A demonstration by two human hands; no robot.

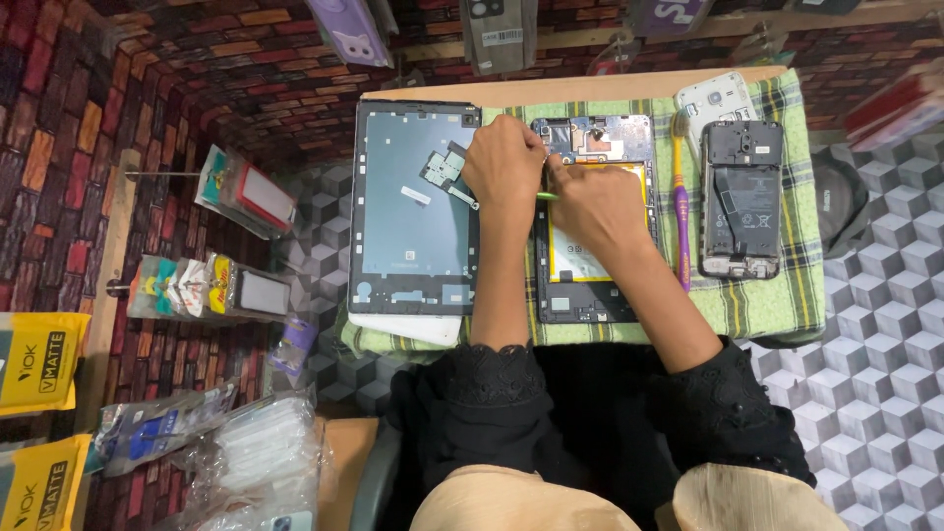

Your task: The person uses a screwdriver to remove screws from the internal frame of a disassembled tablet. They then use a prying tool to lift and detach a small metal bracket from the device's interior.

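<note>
Nearest the camera, the person's knees in pale cloth and black lace-edged sleeves (492,379) are filling the bottom of the head view, and both forearms are reaching away over a green checked cloth (777,295) spread on a small table.

The left hand (503,162) is resting with its fingers curled together, pressing down on the left edge of an opened tablet (593,285) that is lying flat in the middle of the cloth, its yellow-edged battery (575,264) showing below the hands. The right hand (595,202) is lying on that battery, fingers pinched shut on a thin green tool (544,197) whose tip is pointing left toward the left hand, at the tablet's left rim. The two hands are touching or almost touching; which one cannot be told.

Just left of the opened tablet, a grey tablet back frame (413,211) is lying face up, with small loose parts (444,167) on its upper area and a white piece (408,327) showing under its near edge. Right of the opened tablet, a purple and yellow toothbrush (680,211) is lying lengthwise on the cloth, and beside it an opened black phone (741,202) is showing its battery. A white phone back (713,98) is sitting beyond that at the far corner.

Off the table to the left, packets in clear bags (206,290) are hanging on a brick-pattern wall, and yellow packages (39,359) are showing at the left edge. Farther away, phone cases (349,29) are hanging along the top.
</note>
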